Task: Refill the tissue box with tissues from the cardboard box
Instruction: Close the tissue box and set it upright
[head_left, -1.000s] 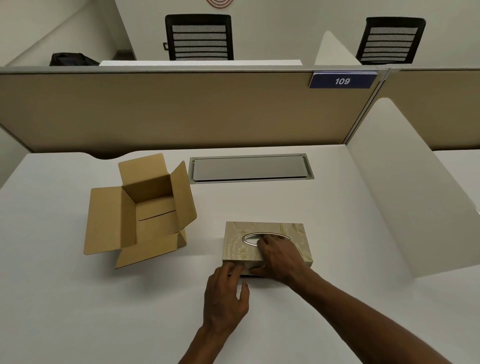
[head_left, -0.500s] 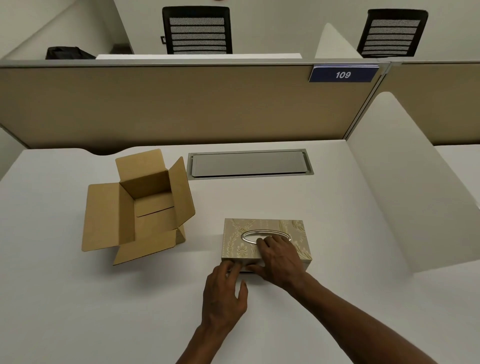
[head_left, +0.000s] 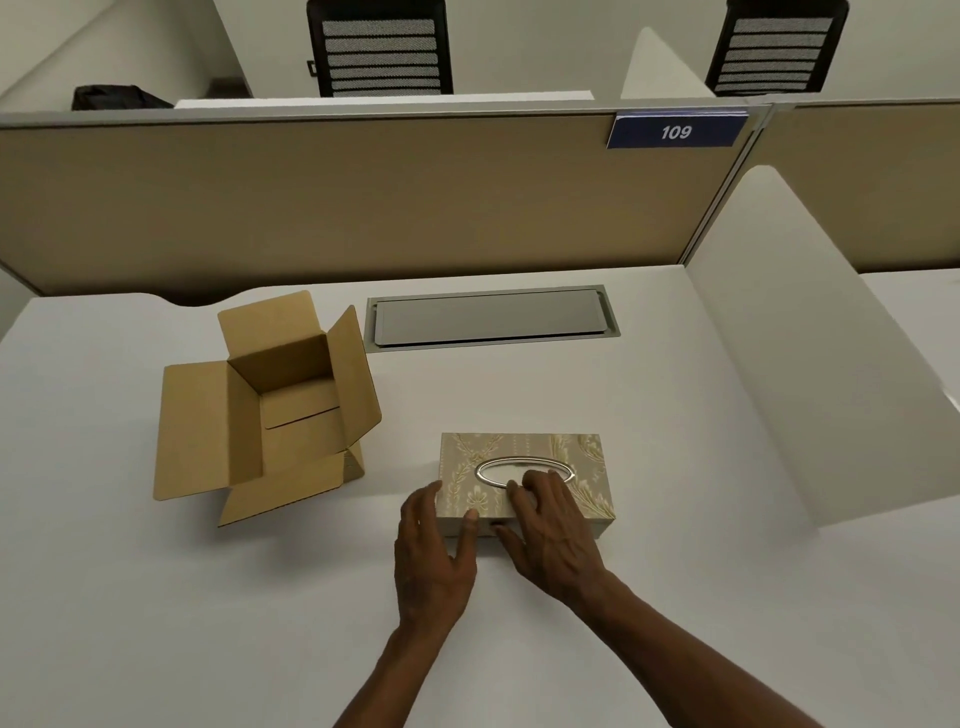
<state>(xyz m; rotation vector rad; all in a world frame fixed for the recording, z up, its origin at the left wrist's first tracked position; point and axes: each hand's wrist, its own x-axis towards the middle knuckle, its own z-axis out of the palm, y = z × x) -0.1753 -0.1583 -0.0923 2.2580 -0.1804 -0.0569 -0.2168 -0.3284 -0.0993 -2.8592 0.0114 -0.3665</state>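
On the left of the white desk the cardboard box is standing with its four flaps folded out, and its inside is showing only bare cardboard; just right of it and further back, a grey cable hatch is lying flush in the desk; nearer the person, the tissue box is sitting flat with its patterned top and oval opening facing up, well apart from the cardboard box; the left hand is reaching to its near left corner, fingers loosely spread and fingertips touching the top edge, gripping nothing; the right hand is lying over the near edge, fingers spread flat on the lid beside the opening, thumb against the front face; further right a white divider is standing along the desk's edge.
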